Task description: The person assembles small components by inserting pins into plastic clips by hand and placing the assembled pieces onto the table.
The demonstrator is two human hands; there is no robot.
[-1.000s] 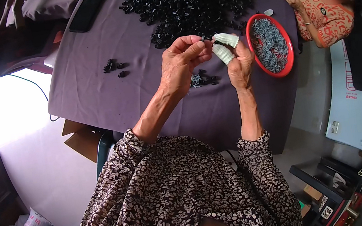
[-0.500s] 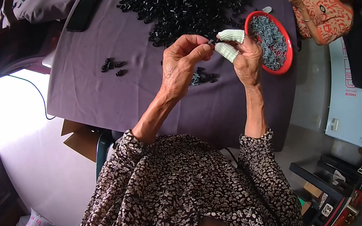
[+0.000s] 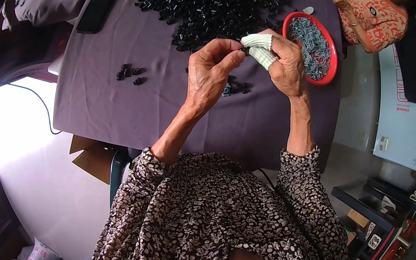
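My left hand [image 3: 206, 76] pinches a small black plastic piece [image 3: 245, 49] between thumb and index fingertip. Against its other side my right hand [image 3: 287, 63] is closed, its thumb and index wearing ribbed white finger covers [image 3: 259, 41]. The covered fingertips meet at the piece; whether a tiny part sits between them is hidden. Beyond both hands spreads a big heap of small black plastic pieces [image 3: 221, 5]. Close to my right hand stands a red bowl [image 3: 334, 58] of grey screw-like parts [image 3: 309, 43]. Below the hands lies a little cluster of black pieces [image 3: 236, 87].
A purple cloth [image 3: 134, 111] covers the table. Several black pieces [image 3: 125, 72] lie at left, and a dark phone [image 3: 96, 10] farther back. A whitish disc [image 3: 308, 10] sits behind the bowl. At the right edge is a person in an orange patterned top [image 3: 371, 11].
My right hand's covered fingertips have come together at the black piece, its index reaching left and its wrist shifting slightly right. My left hand keeps its pinch almost unmoved.
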